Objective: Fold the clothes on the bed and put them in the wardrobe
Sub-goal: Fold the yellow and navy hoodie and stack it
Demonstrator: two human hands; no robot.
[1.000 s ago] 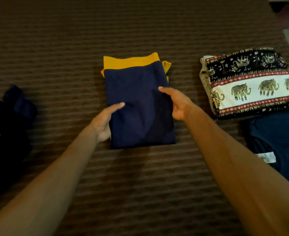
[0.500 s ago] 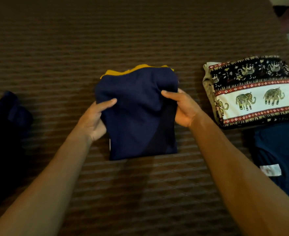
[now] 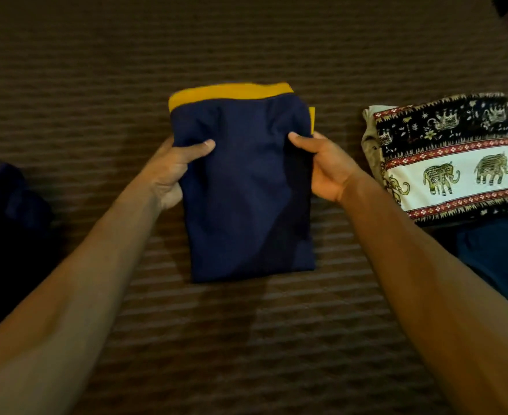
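Centre frame, the folded navy garment with the yellow band (image 3: 246,187) sits on the brown striped bedspread (image 3: 246,339). Left hand (image 3: 173,167) grips its left edge, thumb on top, fingers tucked under the cloth. Right hand (image 3: 324,166) pinches the right edge the same way, thumb clamped on top. At the right, a folded elephant-print cloth (image 3: 456,163) lies on the bed beside a dark blue garment (image 3: 498,259). At the left edge, a dark crumpled heap of clothing (image 3: 4,223).

A folded navy-blue cloth garment (image 3: 246,190) shows a mustard-yellow band along its far edge; the folded elephant-print cloth (image 3: 453,157) is black, white and red; the ribbed bedcover (image 3: 246,339) is brown-striped.
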